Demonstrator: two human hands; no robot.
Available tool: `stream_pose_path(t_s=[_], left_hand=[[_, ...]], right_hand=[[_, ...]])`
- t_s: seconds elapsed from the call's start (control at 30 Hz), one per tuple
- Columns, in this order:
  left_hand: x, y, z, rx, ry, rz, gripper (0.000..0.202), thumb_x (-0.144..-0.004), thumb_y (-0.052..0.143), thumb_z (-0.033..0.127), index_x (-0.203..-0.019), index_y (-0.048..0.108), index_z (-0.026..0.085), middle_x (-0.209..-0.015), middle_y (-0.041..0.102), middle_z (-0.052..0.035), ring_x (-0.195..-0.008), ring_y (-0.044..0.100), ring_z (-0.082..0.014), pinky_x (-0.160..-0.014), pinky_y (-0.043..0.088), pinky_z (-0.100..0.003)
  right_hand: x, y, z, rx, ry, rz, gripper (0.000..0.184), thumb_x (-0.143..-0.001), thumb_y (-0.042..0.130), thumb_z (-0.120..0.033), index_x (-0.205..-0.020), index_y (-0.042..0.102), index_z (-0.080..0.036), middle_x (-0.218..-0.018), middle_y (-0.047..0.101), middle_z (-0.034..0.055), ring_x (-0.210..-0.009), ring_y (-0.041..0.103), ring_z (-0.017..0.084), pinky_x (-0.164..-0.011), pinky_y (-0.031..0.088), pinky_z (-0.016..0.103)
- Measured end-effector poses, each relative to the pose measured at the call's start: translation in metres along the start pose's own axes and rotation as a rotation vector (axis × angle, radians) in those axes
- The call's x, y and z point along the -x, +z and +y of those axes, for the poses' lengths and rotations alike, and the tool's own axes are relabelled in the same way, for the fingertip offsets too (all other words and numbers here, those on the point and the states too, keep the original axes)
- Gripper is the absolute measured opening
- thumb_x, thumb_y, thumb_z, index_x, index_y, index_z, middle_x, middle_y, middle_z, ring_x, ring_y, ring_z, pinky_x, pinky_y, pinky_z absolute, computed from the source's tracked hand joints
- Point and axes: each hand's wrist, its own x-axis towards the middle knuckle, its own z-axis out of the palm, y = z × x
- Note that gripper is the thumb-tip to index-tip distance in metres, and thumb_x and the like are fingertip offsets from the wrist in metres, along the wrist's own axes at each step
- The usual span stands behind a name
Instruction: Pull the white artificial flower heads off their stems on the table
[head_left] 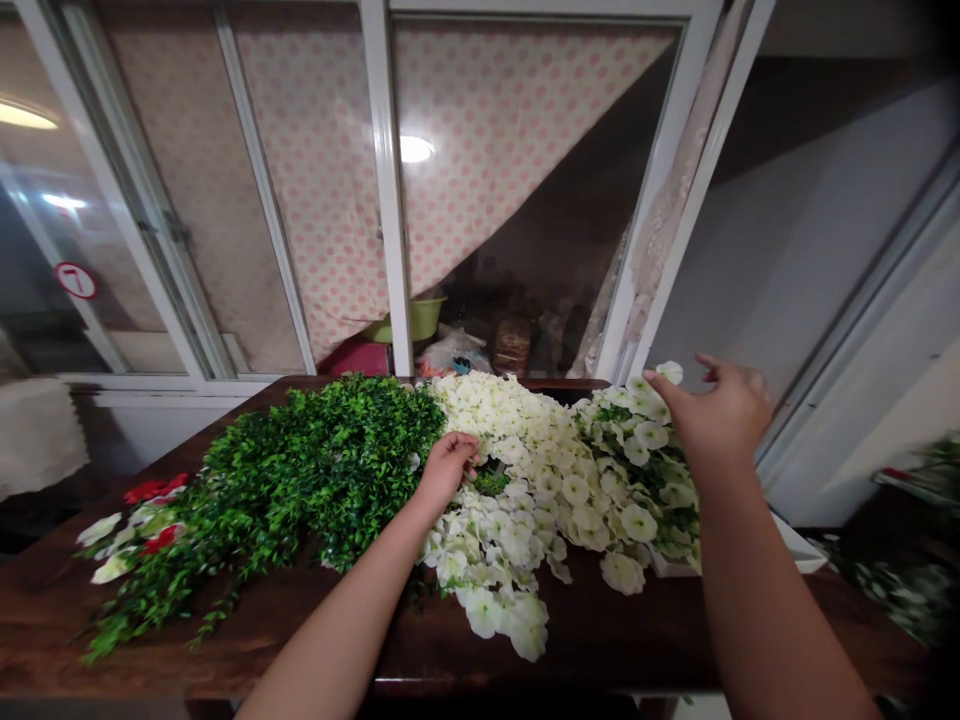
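Note:
My left hand rests with curled fingers among white artificial flowers, at the edge of a dense mass of green artificial foliage. Whether it grips a stem is hidden. My right hand hangs with its fingers spread, just above the far right of the flowers, and touches none that I can see. The flowers and foliage lie heaped across a dark wooden table. Several red and white artificial flowers lie at its left end, with trailing green sprigs.
Behind the table stands a white-framed sliding window with a pink-dotted curtain. A green basin and bags sit beyond it. A white tray edge shows at the table's right, and more foliage lies further right.

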Motion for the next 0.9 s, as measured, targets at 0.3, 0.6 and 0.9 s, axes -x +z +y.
stream_pose_path(t_s=[0.3,0.6,0.9], left_hand=[[-0.007,-0.013,-0.002,-0.247,0.234,0.193,0.013,-0.071,0.060,0.024,-0.079,0.066,0.017,-0.068,0.062,-0.0011,-0.060,0.054,-0.0138,-0.058,0.040,-0.023],[0.000,-0.025,0.016,-0.774,0.537,0.288,0.019,-0.081,0.052,0.019,-0.092,0.067,0.019,-0.094,0.065,-0.0082,-0.088,0.059,-0.0227,-0.080,0.043,-0.033],[0.013,-0.029,0.045,-1.139,0.631,0.560,0.020,-0.086,0.050,0.024,-0.098,0.066,0.021,-0.105,0.065,-0.0094,-0.106,0.052,-0.0297,-0.091,0.034,-0.044]], right_hand=[[0.103,0.038,-0.088,-0.344,-0.337,-0.525,0.021,-0.085,0.055,-0.034,-0.099,0.064,-0.021,-0.097,0.062,0.0078,-0.086,0.057,0.022,-0.079,0.042,0.033],[0.177,0.111,-0.100,-0.289,-0.462,-0.948,0.031,-0.085,0.053,-0.017,-0.112,0.067,-0.022,-0.107,0.066,0.0094,-0.103,0.057,0.023,-0.092,0.038,0.032],[0.188,0.114,-0.094,-0.277,-0.477,-0.916,0.013,-0.085,0.058,-0.023,-0.091,0.070,-0.023,-0.099,0.068,0.0068,-0.099,0.056,0.023,-0.088,0.038,0.030]])
